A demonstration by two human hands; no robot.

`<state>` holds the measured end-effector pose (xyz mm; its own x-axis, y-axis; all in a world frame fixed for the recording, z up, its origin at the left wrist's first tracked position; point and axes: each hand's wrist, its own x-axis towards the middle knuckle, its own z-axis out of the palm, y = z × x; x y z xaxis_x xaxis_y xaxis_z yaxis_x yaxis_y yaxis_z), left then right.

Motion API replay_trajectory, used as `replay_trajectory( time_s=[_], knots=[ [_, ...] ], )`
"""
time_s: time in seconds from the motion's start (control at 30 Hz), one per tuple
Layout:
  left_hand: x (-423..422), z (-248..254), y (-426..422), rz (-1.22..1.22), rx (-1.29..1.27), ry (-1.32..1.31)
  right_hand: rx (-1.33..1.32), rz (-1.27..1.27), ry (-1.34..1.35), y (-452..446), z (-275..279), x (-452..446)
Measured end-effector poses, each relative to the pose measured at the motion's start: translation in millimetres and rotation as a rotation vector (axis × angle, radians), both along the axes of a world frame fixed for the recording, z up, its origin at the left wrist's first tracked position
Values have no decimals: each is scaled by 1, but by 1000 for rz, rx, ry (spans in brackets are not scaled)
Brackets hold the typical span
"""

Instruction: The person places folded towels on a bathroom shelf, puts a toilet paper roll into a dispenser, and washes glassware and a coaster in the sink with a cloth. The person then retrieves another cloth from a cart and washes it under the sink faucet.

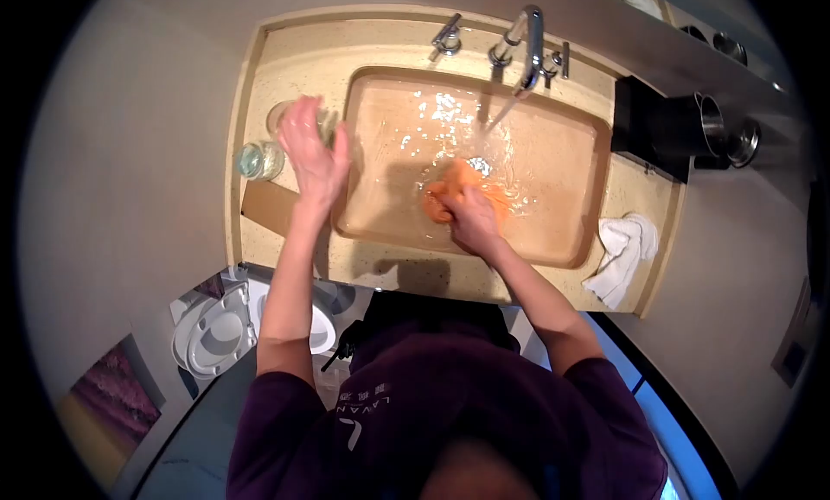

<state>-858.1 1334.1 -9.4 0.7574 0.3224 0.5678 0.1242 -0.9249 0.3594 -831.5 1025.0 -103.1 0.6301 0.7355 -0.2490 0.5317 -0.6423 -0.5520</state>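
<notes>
My right hand (475, 221) grips a wet orange cloth (443, 199) in the shallow water of the beige sink (344, 167). Water runs from the chrome faucet (533, 50) into the basin just beyond the cloth. Over the counter at the sink's left side, my left hand (313, 154) is open, fingers stretched and thumb apart. Close beside its fingers is a clear glass (276, 118), partly hidden by the hand; whether they touch, I cannot tell. A greenish glass jar (252, 161) stands to the left of this hand.
Faucet handles (448, 35) flank the spout. A black box (638, 124) and dark cylindrical container (699, 124) stand at the right. A crumpled white towel (624, 251) lies on the right counter, a brown flat piece (269, 206) on the left. A toilet (216, 331) is lower left.
</notes>
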Motion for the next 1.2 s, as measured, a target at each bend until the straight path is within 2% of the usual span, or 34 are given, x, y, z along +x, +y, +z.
replay_trajectory(
  time_s=[0.07,0.13,0.2,0.37,0.43,0.53,0.67,0.77,0.83,0.87,1.0,1.1,1.2],
  knots=[
    [-3,-9,-33,-112,-90,41,53,69,-78,26,1,2],
    [1,-18,-52,-175,-123,70,134,98,-131,51,-24,3],
    [8,-24,-62,-142,-285,117,150,60,-128,80,-29,10],
    [39,-11,-58,-133,-362,101,159,-44,-152,114,-59,46],
    [48,-6,-51,-130,-392,94,303,-46,-569,98,-83,59],
    [61,-7,-33,-118,-388,104,214,-81,-622,61,-72,78],
    [73,-11,-26,-117,-453,128,82,-35,-446,2,-58,110],
    [83,-18,-27,-123,-479,169,-57,-109,-405,-33,-30,125],
    [92,-20,-30,-136,-536,184,-210,-126,-258,-57,-23,137],
    [97,-21,-32,-124,-523,213,-194,-182,-210,-68,-23,142],
    [116,-27,-36,-135,-545,194,-159,-291,-260,-115,-20,151],
    [126,-28,-34,-162,-528,221,-171,-301,-344,-147,-32,152],
    [124,-16,-46,-165,-549,229,-184,-270,-306,-168,-23,133]
  ],
)
